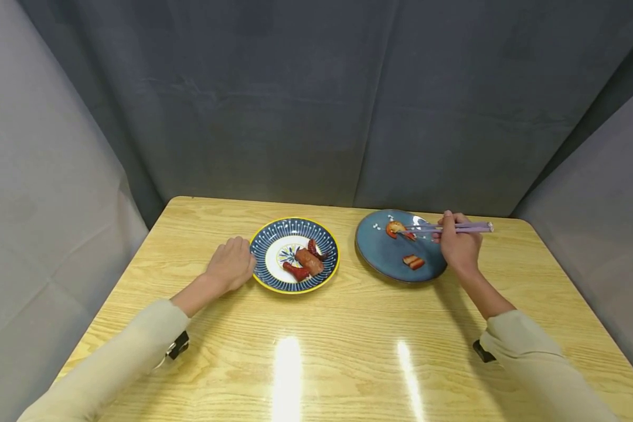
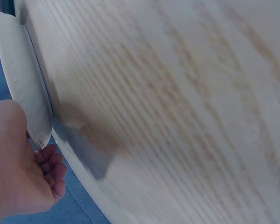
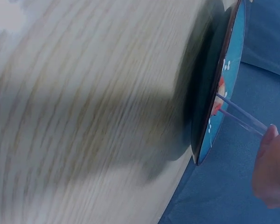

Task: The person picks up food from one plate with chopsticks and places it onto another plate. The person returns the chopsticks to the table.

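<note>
My left hand (image 1: 231, 262) pinches the left rim of a blue-and-white patterned plate (image 1: 266, 246) with a yellow edge. The left wrist view shows curled fingers under the rim of that plate (image 2: 30, 79). On it lie a glossy red drumstick (image 1: 296, 271), a brown meat piece (image 1: 312, 263) and a small dark red piece (image 1: 312, 246). My right hand (image 1: 461, 249) holds purple chopsticks (image 1: 472, 227) over a blue plate (image 1: 380, 258). Their tips meet a rounded orange-red and pale food piece (image 1: 394, 228), its kind unclear. A striped brown meat slice (image 1: 414, 261) lies nearer me.
Both plates stand on a light wooden table (image 1: 337, 340), towards its far edge, with a gap between them. A dark grey curtain (image 1: 274, 117) hangs behind the table. Pale cloth (image 1: 47, 176) closes off the left side, and similar cloth (image 1: 601, 193) the right.
</note>
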`<state>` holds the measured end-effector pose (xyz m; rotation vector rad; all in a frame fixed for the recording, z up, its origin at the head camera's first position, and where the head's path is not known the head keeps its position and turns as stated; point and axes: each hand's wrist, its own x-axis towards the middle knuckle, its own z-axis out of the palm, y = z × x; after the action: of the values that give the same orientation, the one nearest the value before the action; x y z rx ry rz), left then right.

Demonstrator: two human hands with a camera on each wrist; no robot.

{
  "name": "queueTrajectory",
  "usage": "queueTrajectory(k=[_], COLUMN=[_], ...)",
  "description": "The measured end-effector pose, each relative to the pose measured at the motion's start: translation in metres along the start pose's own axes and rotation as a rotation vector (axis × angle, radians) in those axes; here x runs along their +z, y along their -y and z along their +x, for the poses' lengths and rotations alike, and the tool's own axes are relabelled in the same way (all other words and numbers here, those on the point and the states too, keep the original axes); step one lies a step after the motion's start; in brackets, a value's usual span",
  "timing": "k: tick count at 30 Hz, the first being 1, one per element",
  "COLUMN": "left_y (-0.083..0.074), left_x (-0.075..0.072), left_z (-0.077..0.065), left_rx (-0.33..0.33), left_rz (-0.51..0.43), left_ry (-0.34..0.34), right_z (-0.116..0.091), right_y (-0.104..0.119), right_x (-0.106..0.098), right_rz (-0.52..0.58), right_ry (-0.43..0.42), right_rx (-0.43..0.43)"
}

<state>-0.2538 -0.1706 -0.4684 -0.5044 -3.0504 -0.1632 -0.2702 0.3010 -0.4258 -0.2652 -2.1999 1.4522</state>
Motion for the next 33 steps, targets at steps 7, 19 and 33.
queueTrajectory(k=[7,19,33], left_y=[0.001,-0.001,-0.001], left_x=[0.001,-0.001,-0.002], left_z=[0.001,0.001,-0.001], left_rx=[0.008,0.002,-0.014], left_rz=[0.007,-0.005,-0.006], left_ry=[-0.016,-0.008,0.021], right_z=[-0.003,-0.017,-0.033], right_y=[-0.002,0.020,0.051], right_x=[0.005,-0.001,0.004], right_rz=[0.043,0.163,0.247], right_ry=[-0.033,-0.055,-0.035], right_rx=[-0.044,-0.012,-0.038])
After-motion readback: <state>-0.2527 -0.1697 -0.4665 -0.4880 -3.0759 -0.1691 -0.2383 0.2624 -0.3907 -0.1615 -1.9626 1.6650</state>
